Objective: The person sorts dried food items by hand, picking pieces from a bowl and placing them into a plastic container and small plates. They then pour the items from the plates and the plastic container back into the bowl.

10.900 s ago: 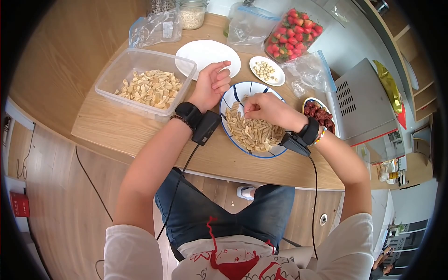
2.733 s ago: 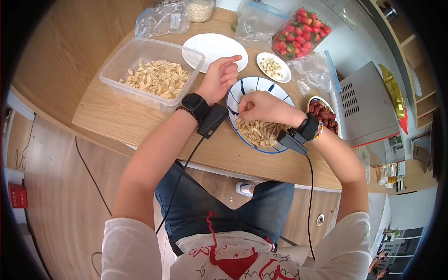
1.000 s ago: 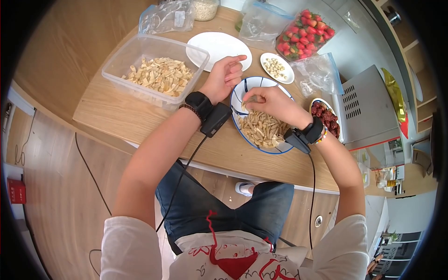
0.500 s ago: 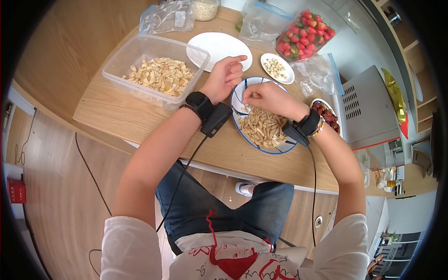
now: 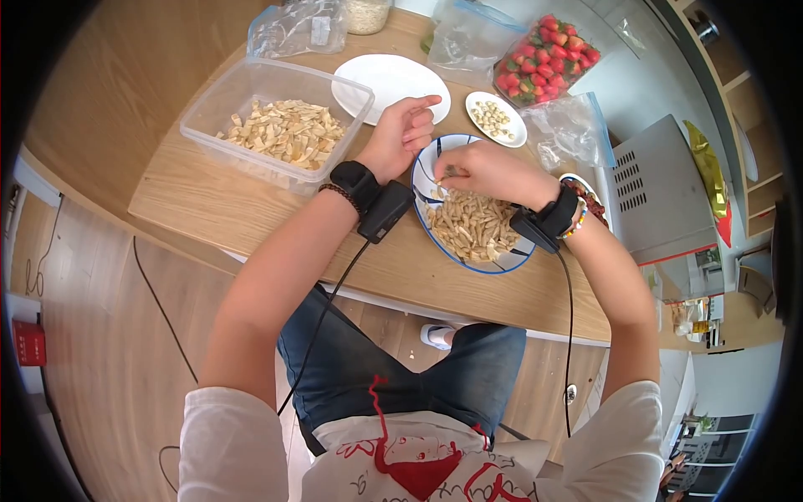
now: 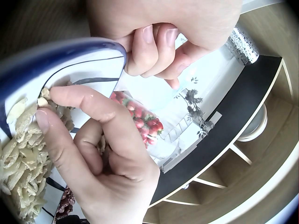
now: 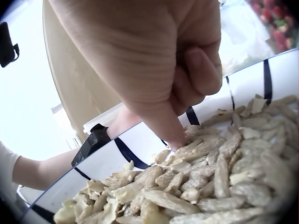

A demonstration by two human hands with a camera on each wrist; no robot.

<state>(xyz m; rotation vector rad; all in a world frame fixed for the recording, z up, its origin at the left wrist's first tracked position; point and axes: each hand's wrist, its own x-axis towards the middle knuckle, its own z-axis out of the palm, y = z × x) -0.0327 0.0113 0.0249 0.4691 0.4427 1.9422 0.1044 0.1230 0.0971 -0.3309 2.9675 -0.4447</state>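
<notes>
Pieces (image 5: 473, 230) are lying heaped in the bowl (image 5: 426, 166); right hand (image 5: 495, 174) is pinching bits (image 6: 43, 98) between 2 digits. Left hand (image 5: 401, 134) is hanging beside it, loosely curled, apparently holding nothing. Risk: slackening pinch could be dropping bits; overhanging wrist camera (image 5: 535, 229) could be knocking the bowl.

Kitchen: strawberries (image 5: 548, 63), white plate (image 5: 389, 84), shelves (image 6: 210, 183)

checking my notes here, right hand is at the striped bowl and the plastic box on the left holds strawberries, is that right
Not quite: the head view shows pale slices in the plastic box on the left; the strawberries are at the back right. The right hand is at the striped bowl, as you say.
</notes>
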